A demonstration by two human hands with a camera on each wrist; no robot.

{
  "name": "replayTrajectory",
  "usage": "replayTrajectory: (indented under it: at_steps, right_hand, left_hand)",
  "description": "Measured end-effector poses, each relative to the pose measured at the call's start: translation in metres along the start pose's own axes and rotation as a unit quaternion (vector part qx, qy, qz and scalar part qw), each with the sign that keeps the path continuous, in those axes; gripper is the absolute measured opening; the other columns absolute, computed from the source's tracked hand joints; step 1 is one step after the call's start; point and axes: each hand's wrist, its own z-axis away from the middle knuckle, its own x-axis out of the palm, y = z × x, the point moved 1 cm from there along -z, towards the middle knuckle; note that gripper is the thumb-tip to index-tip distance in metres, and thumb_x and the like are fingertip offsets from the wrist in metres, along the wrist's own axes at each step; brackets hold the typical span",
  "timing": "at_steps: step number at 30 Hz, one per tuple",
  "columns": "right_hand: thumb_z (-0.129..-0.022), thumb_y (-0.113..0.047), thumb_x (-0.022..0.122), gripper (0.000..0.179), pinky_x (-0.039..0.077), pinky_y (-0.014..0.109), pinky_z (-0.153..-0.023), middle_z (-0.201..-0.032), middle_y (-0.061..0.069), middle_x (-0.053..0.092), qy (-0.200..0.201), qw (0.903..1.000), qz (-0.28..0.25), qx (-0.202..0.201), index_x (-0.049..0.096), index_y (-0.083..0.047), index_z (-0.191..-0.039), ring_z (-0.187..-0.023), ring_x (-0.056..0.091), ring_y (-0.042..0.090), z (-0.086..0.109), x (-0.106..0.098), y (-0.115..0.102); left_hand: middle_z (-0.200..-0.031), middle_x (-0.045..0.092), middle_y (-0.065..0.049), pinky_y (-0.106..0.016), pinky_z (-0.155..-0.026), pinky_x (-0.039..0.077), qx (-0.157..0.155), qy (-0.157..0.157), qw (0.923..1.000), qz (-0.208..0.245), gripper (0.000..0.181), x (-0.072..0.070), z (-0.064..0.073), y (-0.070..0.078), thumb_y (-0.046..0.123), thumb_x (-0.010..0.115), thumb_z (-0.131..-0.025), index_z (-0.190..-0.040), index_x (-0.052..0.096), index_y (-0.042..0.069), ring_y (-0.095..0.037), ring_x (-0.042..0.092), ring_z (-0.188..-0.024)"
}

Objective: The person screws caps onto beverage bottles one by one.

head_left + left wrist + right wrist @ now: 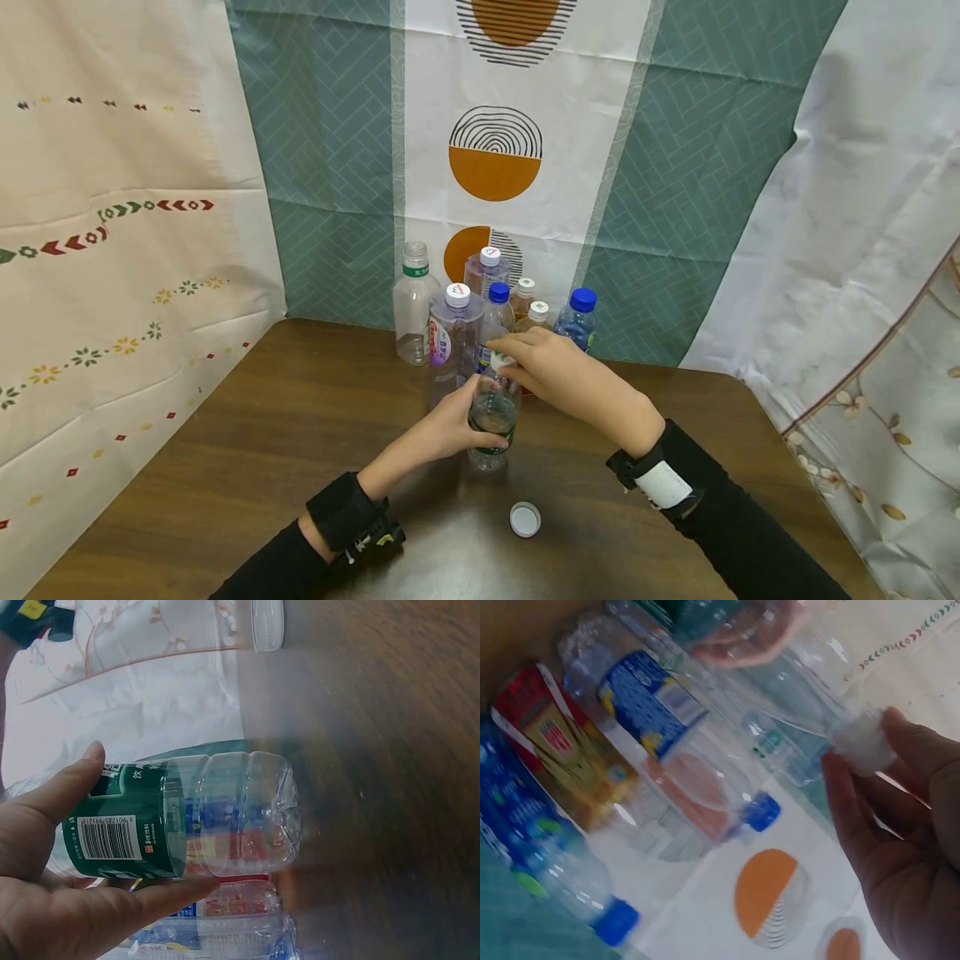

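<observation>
Around the middle of a clear plastic bottle [495, 410] my left hand [448, 422] has its thumb and fingers wrapped. The bottle stands upright and has a green label [124, 821] with a barcode, seen in the left wrist view. At its top, my right hand [573, 379] pinches the white cap [864, 742] between thumb and fingers. Whether the cap is still threaded on the neck I cannot tell. A loose white cap [525, 520] lies on the table in front of the bottle.
Behind the hands stand several bottles: an uncapped clear one [414, 304], a tall white-capped one [456, 333], a blue-capped one [498, 312] and a blue one [576, 321] at the right. Patterned cloths [322, 167] hang around the wooden table [300, 400].
</observation>
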Motion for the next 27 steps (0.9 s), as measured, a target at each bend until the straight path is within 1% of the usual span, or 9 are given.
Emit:
replayTrajectory:
  at_steps: [3, 6, 8, 11, 14, 17, 20, 24, 27]
  right_hand:
    - [-0.097, -0.011, 0.071, 0.040, 0.060, 0.033, -0.084, -0.127, 0.011, 0.068, 0.058, 0.9981, -0.017, -0.015, 0.063, -0.004, -0.136, -0.105, 0.067, 0.023, 0.012, 0.012, 0.004]
    - [-0.094, -0.009, 0.073, 0.047, 0.060, 0.035, -0.086, -0.130, 0.014, 0.065, 0.110, 0.9933, -0.031, -0.018, 0.060, -0.003, -0.139, -0.107, 0.067, 0.025, 0.022, 0.024, 0.005]
    - [-0.093, -0.008, 0.074, 0.053, 0.060, 0.035, -0.084, -0.126, 0.015, 0.065, 0.132, 0.9904, -0.038, -0.004, 0.056, -0.001, -0.142, -0.104, 0.066, 0.024, 0.029, 0.034, 0.005]
    - [-0.094, -0.008, 0.074, 0.057, 0.060, 0.034, -0.082, -0.118, 0.014, 0.066, 0.150, 0.9856, -0.069, 0.037, 0.051, 0.001, -0.145, -0.099, 0.067, 0.023, 0.042, 0.052, 0.005]
    - [-0.095, -0.007, 0.072, 0.056, 0.061, 0.034, -0.082, -0.117, 0.013, 0.067, 0.144, 0.9798, -0.107, 0.087, 0.050, 0.002, -0.146, -0.102, 0.068, 0.024, 0.059, 0.074, 0.005]
    - [-0.094, -0.006, 0.072, 0.054, 0.061, 0.034, -0.080, -0.124, 0.015, 0.066, 0.126, 0.9773, -0.123, 0.117, 0.053, 0.000, -0.144, -0.105, 0.069, 0.026, 0.075, 0.093, 0.007]
    - [-0.093, -0.005, 0.073, 0.051, 0.061, 0.034, -0.079, -0.126, 0.015, 0.066, 0.107, 0.9803, -0.112, 0.123, 0.056, -0.001, -0.141, -0.103, 0.070, 0.027, 0.086, 0.106, 0.011]
    - [-0.094, -0.006, 0.072, 0.041, 0.060, 0.037, -0.080, -0.124, 0.013, 0.068, 0.086, 0.9855, -0.089, 0.116, 0.063, -0.001, -0.133, -0.103, 0.069, 0.025, 0.096, 0.113, 0.016]
    - [-0.096, -0.007, 0.069, 0.034, 0.060, 0.039, -0.083, -0.122, 0.012, 0.069, 0.052, 0.9887, -0.087, 0.110, 0.065, -0.001, -0.129, -0.105, 0.069, 0.025, 0.102, 0.118, 0.019]
  left_hand:
    - [-0.138, 0.057, -0.012, -0.050, -0.105, 0.048, 0.005, -0.003, 1.0000, 0.000, 0.077, 0.001, 0.000, 0.000, 0.021, 0.090, -0.080, -0.139, 0.042, 0.006, -0.030, 0.056, -0.127]
    - [-0.137, 0.058, -0.012, -0.049, -0.104, 0.049, 0.012, -0.001, 0.9999, 0.000, 0.077, 0.001, 0.000, 0.000, 0.020, 0.090, -0.079, -0.138, 0.043, 0.006, -0.029, 0.057, -0.125]
    - [-0.136, 0.058, -0.012, -0.049, -0.103, 0.049, 0.015, 0.003, 0.9999, -0.002, 0.076, 0.001, 0.001, -0.001, 0.019, 0.090, -0.079, -0.137, 0.043, 0.005, -0.030, 0.058, -0.125]
    - [-0.135, 0.059, -0.013, -0.050, -0.102, 0.050, 0.015, 0.011, 0.9998, -0.009, 0.075, 0.001, 0.001, -0.001, 0.020, 0.091, -0.078, -0.136, 0.044, 0.004, -0.031, 0.058, -0.123]
    - [-0.134, 0.059, -0.014, -0.051, -0.101, 0.051, 0.015, 0.013, 0.9997, -0.016, 0.076, 0.002, 0.001, -0.001, 0.023, 0.091, -0.078, -0.136, 0.045, 0.004, -0.031, 0.059, -0.123]
    - [-0.133, 0.060, -0.014, -0.050, -0.100, 0.052, 0.012, 0.013, 0.9997, -0.020, 0.077, 0.004, 0.001, -0.002, 0.024, 0.091, -0.078, -0.137, 0.045, 0.004, -0.030, 0.060, -0.121]
    - [-0.132, 0.061, -0.014, -0.050, -0.099, 0.052, 0.011, 0.017, 0.9996, -0.022, 0.077, 0.004, 0.000, -0.003, 0.025, 0.091, -0.078, -0.136, 0.045, 0.005, -0.030, 0.061, -0.120]
    - [-0.131, 0.061, -0.013, -0.050, -0.099, 0.052, 0.017, 0.016, 0.9994, -0.025, 0.078, 0.003, 0.000, -0.006, 0.026, 0.091, -0.078, -0.137, 0.044, 0.005, -0.030, 0.061, -0.119]
    - [-0.132, 0.060, -0.012, -0.049, -0.100, 0.052, 0.020, 0.009, 0.9994, -0.027, 0.079, 0.001, 0.000, -0.008, 0.028, 0.090, -0.078, -0.138, 0.044, 0.006, -0.028, 0.061, -0.120]
